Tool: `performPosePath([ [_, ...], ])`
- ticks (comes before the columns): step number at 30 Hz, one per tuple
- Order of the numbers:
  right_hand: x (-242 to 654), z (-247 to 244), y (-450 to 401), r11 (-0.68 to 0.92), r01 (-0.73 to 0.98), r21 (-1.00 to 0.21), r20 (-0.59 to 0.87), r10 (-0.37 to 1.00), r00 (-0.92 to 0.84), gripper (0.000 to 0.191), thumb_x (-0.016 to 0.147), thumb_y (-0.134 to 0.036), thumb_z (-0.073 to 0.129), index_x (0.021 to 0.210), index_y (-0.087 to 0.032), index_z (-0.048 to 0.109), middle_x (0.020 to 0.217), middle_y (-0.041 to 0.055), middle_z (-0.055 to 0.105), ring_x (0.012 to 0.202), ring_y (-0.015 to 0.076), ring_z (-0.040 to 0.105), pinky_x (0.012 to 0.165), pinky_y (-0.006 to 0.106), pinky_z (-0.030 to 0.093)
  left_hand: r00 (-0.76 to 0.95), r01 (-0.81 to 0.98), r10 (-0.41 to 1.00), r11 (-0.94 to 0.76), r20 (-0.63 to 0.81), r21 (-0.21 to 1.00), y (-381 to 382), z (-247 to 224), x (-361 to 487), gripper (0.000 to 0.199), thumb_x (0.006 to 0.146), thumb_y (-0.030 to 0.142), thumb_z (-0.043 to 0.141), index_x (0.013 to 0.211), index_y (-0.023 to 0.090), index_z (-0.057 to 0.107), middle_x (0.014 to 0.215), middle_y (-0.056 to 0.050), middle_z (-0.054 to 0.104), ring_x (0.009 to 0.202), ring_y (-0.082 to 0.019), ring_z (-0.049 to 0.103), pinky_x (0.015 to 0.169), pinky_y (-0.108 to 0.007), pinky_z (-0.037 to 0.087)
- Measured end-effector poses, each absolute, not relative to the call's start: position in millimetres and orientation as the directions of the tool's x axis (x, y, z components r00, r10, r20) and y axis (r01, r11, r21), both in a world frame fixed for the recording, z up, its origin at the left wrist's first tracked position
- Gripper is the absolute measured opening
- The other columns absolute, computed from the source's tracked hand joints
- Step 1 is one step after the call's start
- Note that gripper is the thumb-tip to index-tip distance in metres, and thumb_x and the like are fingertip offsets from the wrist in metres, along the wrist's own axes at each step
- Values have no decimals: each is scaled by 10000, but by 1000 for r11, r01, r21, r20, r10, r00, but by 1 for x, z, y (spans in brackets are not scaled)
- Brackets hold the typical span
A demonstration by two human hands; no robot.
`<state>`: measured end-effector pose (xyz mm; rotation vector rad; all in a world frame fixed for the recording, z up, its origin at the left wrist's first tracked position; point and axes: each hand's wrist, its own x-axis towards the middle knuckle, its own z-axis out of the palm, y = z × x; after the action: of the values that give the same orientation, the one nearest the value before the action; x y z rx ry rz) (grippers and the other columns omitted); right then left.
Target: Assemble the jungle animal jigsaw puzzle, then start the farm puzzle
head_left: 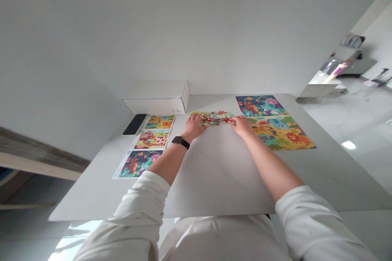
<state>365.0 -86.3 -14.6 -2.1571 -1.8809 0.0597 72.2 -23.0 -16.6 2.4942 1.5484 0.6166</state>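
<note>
A loose heap of small multicoloured jigsaw pieces (212,119) lies on the white table (220,171), near its far side. My left hand (192,127) rests against the heap's left side with its fingers spread, and a black smartwatch (180,142) sits on that wrist. From the right, my right hand (241,126) touches the heap with its fingertips. Neither hand shows a piece lifted from the heap. White sleeves cover both forearms near the elbows.
Three small printed picture sheets (151,138) lie in a row left of the hands, beside a black phone (134,124). A white cardboard box (156,98) stands at the far edge. Two large colourful picture panels (269,122) lie to the right.
</note>
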Motion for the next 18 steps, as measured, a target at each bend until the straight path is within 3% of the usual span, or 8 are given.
performPosePath([
  [3,372,-12,-90,-122,958,-259,197,964,176,315,1053,-312,673,1335,-250,799,1338,133,778,1237,306,719,1059,394,551,367,773,848,-507,382,382,-40,-8,64,639,961,386,781,1545,205,599,1624,-202,592,1508,-399,551,1272,-573,446],
  [5,381,-11,-91,-156,951,-267,212,953,216,327,1060,-336,666,1349,-240,786,1360,135,785,1251,308,720,1071,400,550,335,710,844,-519,419,476,-57,-4,56,551,975,376,752,1489,213,639,1540,-182,658,1419,-358,625,1204,-522,515],
  [7,387,-9,-88,-199,939,-281,191,947,258,328,1062,-355,666,1348,-246,782,1361,121,800,1250,304,731,1066,396,555,308,639,881,-471,359,608,-75,-2,51,417,1001,378,700,1386,216,702,1319,-140,763,1123,-275,742,1010,-414,602],
  [8,389,-8,-86,-220,932,-290,174,945,277,322,1063,-358,665,1343,-253,783,1354,110,809,1245,300,738,1060,391,558,315,608,904,-426,289,670,-83,-3,50,366,1010,384,670,1331,218,725,1159,-101,794,917,-227,742,878,-365,608],
  [10,387,-6,-79,-249,918,-308,140,943,303,312,1066,-355,655,1335,-267,785,1343,89,822,1243,289,746,1050,376,561,374,550,904,-397,208,735,-96,-8,50,329,1022,414,629,1250,215,759,1006,-56,791,725,-168,673,744,-309,562],
  [14,372,-6,-60,-240,919,-314,109,952,286,327,1086,-370,626,1358,-263,773,1341,87,824,1240,269,753,1040,348,559,519,477,838,-446,166,757,-102,-20,53,313,976,405,639,1140,199,807,937,-46,784,659,-140,598,675,-279,502],
  [18,358,-11,-42,-232,930,-284,106,957,271,349,1065,-393,662,1362,-252,779,1305,107,832,1213,279,761,1021,352,562,508,470,849,-416,148,778,-98,-23,52,348,994,443,620,1133,196,822,801,-31,744,654,-156,590,671,-284,487],
])
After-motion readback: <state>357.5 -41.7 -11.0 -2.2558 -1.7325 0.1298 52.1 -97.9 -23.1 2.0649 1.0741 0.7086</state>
